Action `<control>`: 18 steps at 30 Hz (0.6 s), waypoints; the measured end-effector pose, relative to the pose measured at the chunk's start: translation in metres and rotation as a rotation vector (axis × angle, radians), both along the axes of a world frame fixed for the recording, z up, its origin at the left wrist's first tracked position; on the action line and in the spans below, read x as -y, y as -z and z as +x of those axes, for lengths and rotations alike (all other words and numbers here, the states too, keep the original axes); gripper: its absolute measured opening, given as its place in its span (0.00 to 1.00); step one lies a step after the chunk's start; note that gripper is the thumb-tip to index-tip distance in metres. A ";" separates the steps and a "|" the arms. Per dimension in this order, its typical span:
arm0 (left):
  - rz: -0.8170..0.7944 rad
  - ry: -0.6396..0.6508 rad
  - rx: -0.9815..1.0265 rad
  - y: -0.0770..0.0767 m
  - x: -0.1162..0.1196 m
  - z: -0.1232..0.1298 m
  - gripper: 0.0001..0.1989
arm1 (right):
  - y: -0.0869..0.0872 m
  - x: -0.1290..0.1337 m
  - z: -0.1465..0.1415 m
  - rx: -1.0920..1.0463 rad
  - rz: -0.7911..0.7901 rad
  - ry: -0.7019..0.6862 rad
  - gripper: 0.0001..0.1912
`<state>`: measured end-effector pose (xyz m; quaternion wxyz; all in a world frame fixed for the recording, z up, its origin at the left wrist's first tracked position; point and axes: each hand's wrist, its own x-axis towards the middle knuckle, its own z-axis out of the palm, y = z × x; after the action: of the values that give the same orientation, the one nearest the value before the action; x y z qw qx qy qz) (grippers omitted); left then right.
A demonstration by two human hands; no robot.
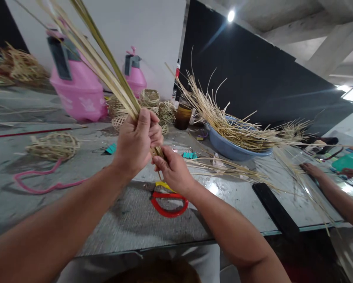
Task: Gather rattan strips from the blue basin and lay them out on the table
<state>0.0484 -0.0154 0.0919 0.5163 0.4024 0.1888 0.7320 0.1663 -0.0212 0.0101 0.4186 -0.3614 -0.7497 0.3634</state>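
A bundle of long, flat bamboo strips slants up and to the left above the table. My left hand is wrapped round the bundle near its lower part. Just below it, my right hand grips the lower ends of the same strips between thumb and fingers. Scissors with red and yellow handles lie on the table under my right hand. A small woven bamboo piece sits to the left, beside a pink cord.
Pink spray bottles stand at the back, near woven balls and a brown jar. A blue basin holds many strips. A black phone-like slab lies at the front right. Another person's hand rests on the table farther right.
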 end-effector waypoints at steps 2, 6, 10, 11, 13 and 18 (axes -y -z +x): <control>0.032 0.007 -0.024 -0.004 0.004 0.005 0.26 | -0.007 0.004 0.002 0.032 0.043 0.006 0.13; 0.050 -0.008 -0.002 -0.013 0.005 0.010 0.25 | -0.017 0.006 0.006 0.007 0.060 0.000 0.13; 0.018 0.015 0.009 -0.016 0.003 0.014 0.26 | -0.017 0.002 0.007 -0.043 0.036 -0.007 0.15; 0.004 0.043 0.002 -0.017 0.003 0.014 0.26 | -0.017 0.001 0.007 -0.041 0.056 0.011 0.16; -0.022 0.085 -0.018 -0.020 0.004 0.015 0.27 | -0.017 0.001 0.007 -0.036 0.093 0.044 0.17; -0.105 0.083 -0.041 -0.048 0.003 0.003 0.29 | -0.021 0.007 0.005 -0.066 0.073 -0.073 0.12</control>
<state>0.0518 -0.0186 0.1395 0.5626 0.3969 0.2208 0.6908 0.1717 -0.0284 0.0309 0.4424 -0.3060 -0.7610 0.3627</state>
